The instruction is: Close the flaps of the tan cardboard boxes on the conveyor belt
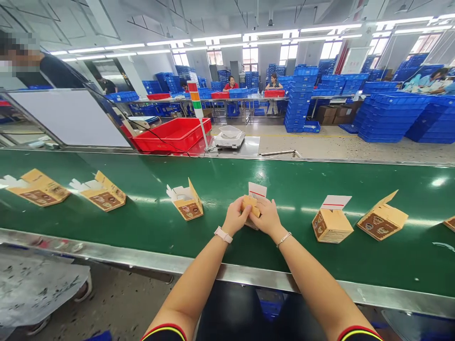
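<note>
Both of my hands are wrapped round a small tan cardboard box point(251, 204) on the green conveyor belt point(227, 251). My left hand point(235, 217) grips its left side and my right hand point(267, 215) its right side, with the thumbs meeting over the top flaps. A white flap with a red line stands up at the box's back. Most of the box's sides are hidden by my fingers. To the right sits a similar box point(332, 226) with its top panel down and its white-backed lid raised. Left of my hands, another box point(188, 206) has its flaps sticking up.
Further boxes lie on the belt at the left point(104, 194) and right point(382, 221). Beyond the belt stand a red bin point(174, 137), a signal light point(195, 99) and a scale point(229, 137). Blue crates point(298, 102) are stacked behind. Other people sit at distant tables.
</note>
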Motion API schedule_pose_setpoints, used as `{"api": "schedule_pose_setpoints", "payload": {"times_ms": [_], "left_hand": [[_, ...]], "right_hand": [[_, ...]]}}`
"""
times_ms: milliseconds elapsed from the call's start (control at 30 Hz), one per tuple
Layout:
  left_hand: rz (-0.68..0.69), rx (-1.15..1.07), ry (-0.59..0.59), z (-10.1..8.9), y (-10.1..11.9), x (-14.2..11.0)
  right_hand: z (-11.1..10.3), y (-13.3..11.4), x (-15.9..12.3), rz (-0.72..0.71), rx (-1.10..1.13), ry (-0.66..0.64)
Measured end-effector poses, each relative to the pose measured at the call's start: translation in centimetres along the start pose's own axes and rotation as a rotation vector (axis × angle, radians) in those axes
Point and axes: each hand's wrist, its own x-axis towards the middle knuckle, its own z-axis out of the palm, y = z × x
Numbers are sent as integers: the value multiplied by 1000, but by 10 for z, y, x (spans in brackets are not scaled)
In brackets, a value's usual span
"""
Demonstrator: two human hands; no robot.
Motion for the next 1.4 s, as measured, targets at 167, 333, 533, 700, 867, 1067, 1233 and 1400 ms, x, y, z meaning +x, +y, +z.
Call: {"api": "schedule_pose_setpoints", "payload": {"times_ms": [167, 333, 533, 700, 867, 1067, 1233, 1400], "left_hand": [[167, 78, -208, 0, 7, 19], [210, 26, -288, 9, 13, 24], [135, 140, -305, 21, 17, 27], [161, 13, -237, 34, 17, 25], [178, 6, -316, 44, 28, 23], [91, 46, -384, 57, 42, 22], [-31, -79, -290, 81, 42, 17], [-296, -244, -115, 102, 45, 23]], "right_hand": [[-27, 8, 5, -12, 4, -167], [-29, 20, -12, -127, 111, 85], [-37, 24, -18, -58, 90, 118], [-68, 29, -7, 96, 141, -130], [-68, 33, -23, 48, 320, 81], [-52, 32, -45, 104, 274, 413], [-56, 32, -48, 229, 378, 519], [-54, 46, -49, 655, 584, 666]]}}
